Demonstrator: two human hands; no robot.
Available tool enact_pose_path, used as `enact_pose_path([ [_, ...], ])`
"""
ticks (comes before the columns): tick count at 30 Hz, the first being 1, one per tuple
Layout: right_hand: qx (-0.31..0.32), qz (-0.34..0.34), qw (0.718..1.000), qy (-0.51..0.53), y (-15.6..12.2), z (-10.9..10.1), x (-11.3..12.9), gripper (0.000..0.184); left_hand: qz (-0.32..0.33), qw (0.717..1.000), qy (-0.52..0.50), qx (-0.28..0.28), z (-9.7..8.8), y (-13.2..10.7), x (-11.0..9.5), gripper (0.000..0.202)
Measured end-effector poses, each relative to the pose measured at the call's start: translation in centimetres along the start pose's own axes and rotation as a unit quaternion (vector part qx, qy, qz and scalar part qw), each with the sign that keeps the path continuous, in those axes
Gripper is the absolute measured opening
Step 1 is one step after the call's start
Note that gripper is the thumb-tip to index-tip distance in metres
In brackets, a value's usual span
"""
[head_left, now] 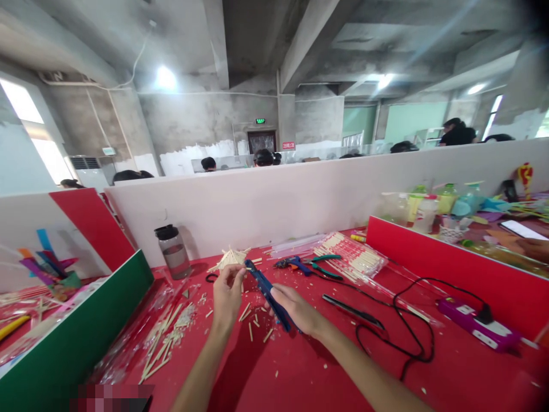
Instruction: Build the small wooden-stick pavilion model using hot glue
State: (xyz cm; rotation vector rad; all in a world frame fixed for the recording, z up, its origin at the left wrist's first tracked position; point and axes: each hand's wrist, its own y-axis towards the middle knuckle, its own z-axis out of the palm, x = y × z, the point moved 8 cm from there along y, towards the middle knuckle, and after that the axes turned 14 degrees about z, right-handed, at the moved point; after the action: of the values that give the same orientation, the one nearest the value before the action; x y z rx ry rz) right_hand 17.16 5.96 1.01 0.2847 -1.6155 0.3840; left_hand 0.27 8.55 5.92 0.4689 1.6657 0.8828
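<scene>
My left hand (226, 294) is raised over the red table (300, 372), its fingers pinched on a thin wooden stick (238, 269) at the fingertips. My right hand (295, 309) grips the handles of blue-handled cutters (266, 292), whose tip points up and left toward that stick. Just behind the hands lies a small fan-shaped structure of glued sticks (229, 258). Cut stick pieces (253, 323) are scattered on the table below the hands.
A dark-lidded water bottle (174, 250) stands back left. A blue glue gun (295, 264), green pliers (323, 269), packs of chopsticks (354, 257), a black cable (412, 326) and a purple power strip (476, 326) lie to the right. Red and green dividers flank the table. Other people sit beyond the white partition.
</scene>
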Motion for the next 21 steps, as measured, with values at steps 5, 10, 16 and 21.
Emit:
enact_pose_path([
  [5, -0.004, -0.018, 1.000, -0.020, -0.4, 0.2, 0.5, 0.041, -0.005, 1.000, 0.010, -0.003, 0.0, -0.2, -0.1, 0.018],
  [10, -0.033, -0.028, 0.997, -0.066, -0.9, 0.1, 1.0, 0.038, 0.008, 0.999, 0.029, -0.009, -0.2, -0.2, -0.6, 0.020],
  [16, -0.044, -0.050, 0.993, -0.099, -1.2, -0.1, 1.6, 0.035, 0.021, 0.999, 0.046, -0.011, -0.3, -0.2, -1.1, 0.019],
  [21, -0.049, -0.063, 0.990, -0.115, -1.4, 0.1, 1.8, 0.035, 0.028, 0.998, 0.057, -0.018, -0.4, -0.3, -1.5, 0.018],
])
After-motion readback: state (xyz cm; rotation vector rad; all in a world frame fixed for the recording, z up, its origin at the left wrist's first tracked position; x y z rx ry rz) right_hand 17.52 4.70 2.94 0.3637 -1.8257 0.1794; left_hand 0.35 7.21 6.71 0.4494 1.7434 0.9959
